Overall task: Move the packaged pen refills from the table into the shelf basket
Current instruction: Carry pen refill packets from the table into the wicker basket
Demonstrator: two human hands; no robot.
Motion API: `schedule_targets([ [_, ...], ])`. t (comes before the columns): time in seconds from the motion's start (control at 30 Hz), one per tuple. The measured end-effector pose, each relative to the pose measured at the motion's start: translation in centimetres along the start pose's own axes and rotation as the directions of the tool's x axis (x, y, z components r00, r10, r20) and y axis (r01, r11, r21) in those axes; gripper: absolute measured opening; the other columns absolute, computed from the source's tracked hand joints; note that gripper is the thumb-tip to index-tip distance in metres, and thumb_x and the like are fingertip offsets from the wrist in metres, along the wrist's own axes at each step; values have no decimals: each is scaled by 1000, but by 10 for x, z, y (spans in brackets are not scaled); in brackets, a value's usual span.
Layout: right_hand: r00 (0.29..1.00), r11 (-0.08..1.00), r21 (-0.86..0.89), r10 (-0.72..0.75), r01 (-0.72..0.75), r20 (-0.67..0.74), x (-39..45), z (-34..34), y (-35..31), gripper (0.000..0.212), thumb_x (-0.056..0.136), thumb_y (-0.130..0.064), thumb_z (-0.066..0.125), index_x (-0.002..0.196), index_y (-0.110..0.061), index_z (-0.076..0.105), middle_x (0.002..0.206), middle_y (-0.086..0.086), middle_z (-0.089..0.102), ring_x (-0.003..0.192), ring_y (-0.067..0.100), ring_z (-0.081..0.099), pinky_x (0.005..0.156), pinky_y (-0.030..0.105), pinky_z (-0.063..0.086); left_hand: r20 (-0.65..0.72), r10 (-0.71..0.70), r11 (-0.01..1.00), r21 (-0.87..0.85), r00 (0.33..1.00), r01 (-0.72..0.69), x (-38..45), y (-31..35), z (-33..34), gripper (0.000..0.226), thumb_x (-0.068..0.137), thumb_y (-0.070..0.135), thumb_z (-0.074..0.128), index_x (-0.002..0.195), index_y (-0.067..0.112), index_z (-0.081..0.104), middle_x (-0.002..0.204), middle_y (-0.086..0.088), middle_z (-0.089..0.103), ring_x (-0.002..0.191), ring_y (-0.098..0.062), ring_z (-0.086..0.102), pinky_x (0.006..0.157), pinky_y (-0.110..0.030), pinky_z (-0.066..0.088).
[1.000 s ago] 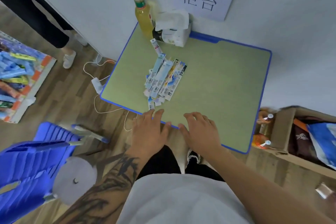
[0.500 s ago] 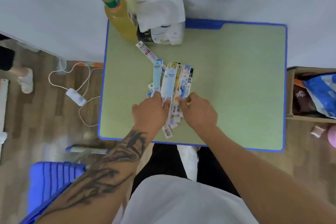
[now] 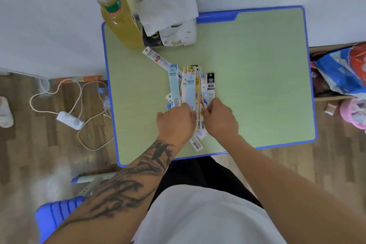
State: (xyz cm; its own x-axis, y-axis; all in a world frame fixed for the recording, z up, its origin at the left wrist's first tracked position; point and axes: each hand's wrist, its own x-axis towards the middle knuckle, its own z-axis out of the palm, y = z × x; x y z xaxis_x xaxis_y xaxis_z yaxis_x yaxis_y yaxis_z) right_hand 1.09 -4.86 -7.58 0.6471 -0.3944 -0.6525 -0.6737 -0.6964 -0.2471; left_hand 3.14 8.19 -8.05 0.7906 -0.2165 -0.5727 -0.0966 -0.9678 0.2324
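Note:
A pile of several packaged pen refills (image 3: pixel 190 87) lies lengthwise in the middle of the green table (image 3: pixel 257 77). One more refill pack (image 3: pixel 156 58) lies slanted just behind the pile. My left hand (image 3: pixel 175 121) grips the near left side of the pile with curled fingers. On the near right side, my right hand (image 3: pixel 219 119) pinches the packs. The two hands squeeze the pile between them. The shelf basket is not in view.
A bottle of yellow drink (image 3: pixel 120 18) and a tissue pack (image 3: pixel 170 25) stand at the table's far left. A cardboard box (image 3: pixel 324 97) with bags sits to the right. A power strip with cables (image 3: pixel 69 120) lies on the floor at left. A blue stool (image 3: pixel 53 216) is near left.
Both hands moved from the table's near edge onto the refill pile and closed on it from either side. The view swung to look straight down on the table.

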Motion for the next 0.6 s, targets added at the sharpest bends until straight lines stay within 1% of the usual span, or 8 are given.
schedule_targets([
  [0.07,1000,999,54,-1,2,-7,-5,0,3,22,105,-37,51,93,-19,49,89,1,59,83,27,58,68,37,46,-1,22,999,39,1000,-22,-1,1,0,27,109,42,36,93,22,44,77,3,51,72,-27,52,73,-36,31],
  [0.2,999,987,162,-8,15,-47,-14,-4,8,24,104,-39,54,88,-21,48,86,0,61,79,25,60,64,36,45,39,24,996,90,999,-27,3,9,-6,10,104,21,43,94,19,40,80,3,48,72,-27,47,74,-36,31],
  [0.27,997,979,204,-14,28,-71,-17,-10,11,23,103,-37,55,87,-22,48,86,0,61,79,25,60,66,37,48,39,15,997,78,999,-18,4,14,-10,8,101,14,44,95,19,42,82,3,48,75,-27,46,74,-36,32],
  [0.4,993,949,311,-16,52,-119,-29,-22,27,19,100,-34,57,87,-21,53,87,-3,64,81,22,60,70,37,50,-63,71,995,69,996,-67,-7,25,-17,13,106,24,39,96,20,47,73,4,48,71,-26,47,69,-35,31],
  [0.47,987,895,441,1,69,-158,-36,-32,38,18,98,-33,62,86,-21,57,85,-9,65,78,10,61,68,27,45,-108,100,994,-37,989,-104,-14,33,-22,23,105,30,39,84,23,42,70,3,49,67,-25,48,66,-36,34],
  [0.5,984,847,526,21,76,-176,-40,-38,44,19,97,-31,65,84,-20,58,80,-10,65,72,2,60,65,20,42,-83,115,984,-127,990,-125,-17,39,-25,27,104,31,42,78,23,41,72,3,51,68,-25,51,65,-36,37],
  [0.53,980,790,608,47,83,-196,-44,-46,51,21,95,-30,69,82,-17,59,75,-10,66,66,0,59,62,16,40,-45,137,962,-231,990,-144,-19,47,-28,30,103,31,45,74,24,42,76,1,54,70,-25,55,64,-35,40],
  [0.6,968,657,746,102,108,-230,-51,-62,70,24,90,-27,77,80,-14,60,70,-5,68,61,4,59,64,21,47,-13,164,895,-419,986,-155,-24,70,-34,30,101,26,53,72,22,47,79,0,59,70,-19,59,65,-33,44],
])
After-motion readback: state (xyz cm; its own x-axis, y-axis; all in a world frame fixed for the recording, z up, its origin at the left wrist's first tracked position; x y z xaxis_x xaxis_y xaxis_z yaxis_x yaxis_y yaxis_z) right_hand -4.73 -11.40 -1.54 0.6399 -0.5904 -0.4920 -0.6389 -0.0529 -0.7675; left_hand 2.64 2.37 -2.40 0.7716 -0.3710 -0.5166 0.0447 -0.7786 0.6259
